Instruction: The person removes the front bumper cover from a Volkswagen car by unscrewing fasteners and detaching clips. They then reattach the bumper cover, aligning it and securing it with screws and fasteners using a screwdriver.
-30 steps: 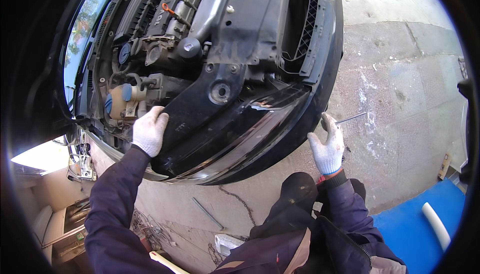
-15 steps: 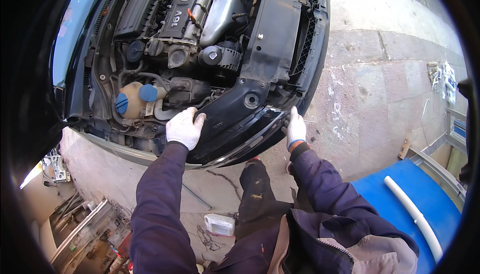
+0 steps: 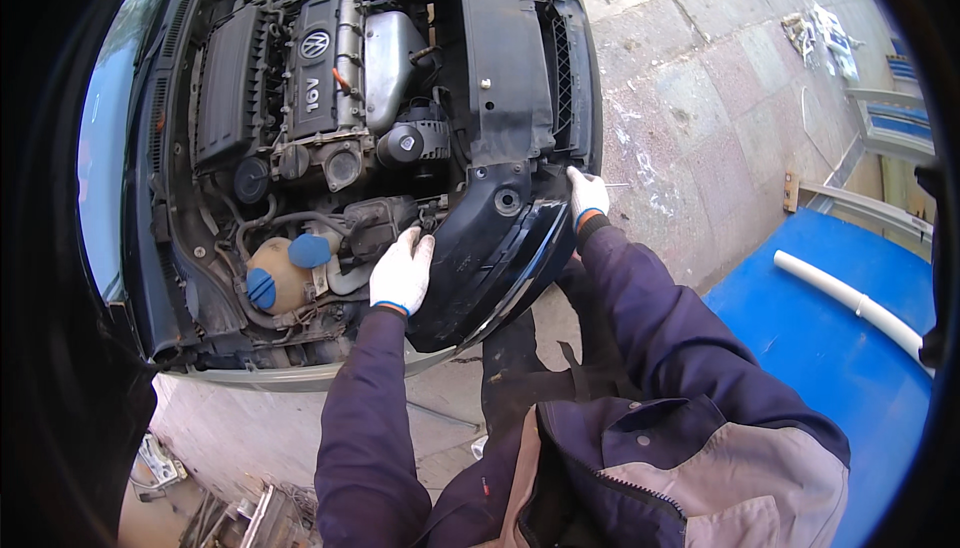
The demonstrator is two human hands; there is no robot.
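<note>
My gloved left hand is curled over the inner edge of the black corner piece of a car's front end, beside a tan reservoir with blue caps. My gloved right hand is at the upper end of the dark glossy headlight, its fingertips on the car's front corner. A thin metal rod sticks out to the right from that hand; the rest of it is hidden. The open engine bay lies above both hands.
The windscreen is at left. At right lie a blue panel with a white tube on it, metal frames and white scraps. The paved floor surrounds the car; metal parts lie at lower left.
My right hand has moved from outside the bumper up onto the front corner, with the rod still in it. My left hand remains on the corner piece. The camera view has shifted.
</note>
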